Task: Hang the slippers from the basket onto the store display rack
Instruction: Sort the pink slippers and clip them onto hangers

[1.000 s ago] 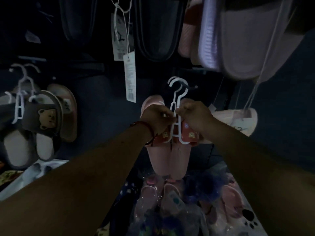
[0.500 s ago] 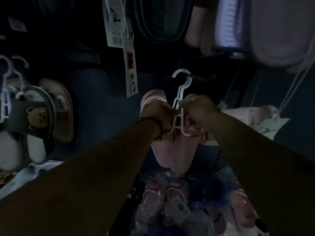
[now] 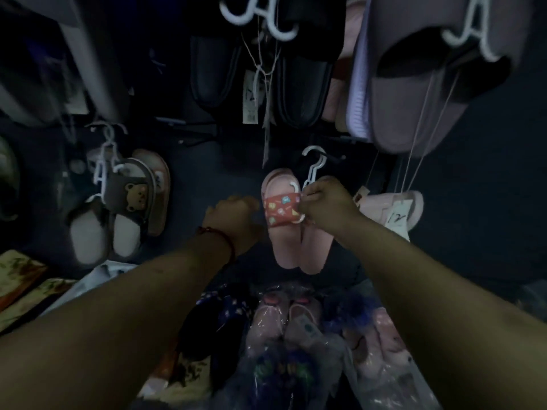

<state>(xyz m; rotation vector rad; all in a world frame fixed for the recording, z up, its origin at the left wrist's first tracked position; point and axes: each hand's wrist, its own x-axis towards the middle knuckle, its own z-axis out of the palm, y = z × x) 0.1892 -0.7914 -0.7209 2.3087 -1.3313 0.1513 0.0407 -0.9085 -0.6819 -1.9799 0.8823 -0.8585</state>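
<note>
Pinching the hanger (image 3: 312, 170), right hand (image 3: 328, 202) holds pink slippers (image 3: 288, 247) vertical; left hand (image 3: 233, 214) relaxed.

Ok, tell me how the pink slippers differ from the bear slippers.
The pink slippers have a red printed strap; the bear slippers have a dark strap with a bear face. The right hand grips the pink pair's hanger; the bear slippers hang untouched. Both are on white hangers.

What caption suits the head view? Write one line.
Right hand pinches the white hanger of a pink slipper pair at a rack peg; left hand hovers beside it, holding nothing.
</note>
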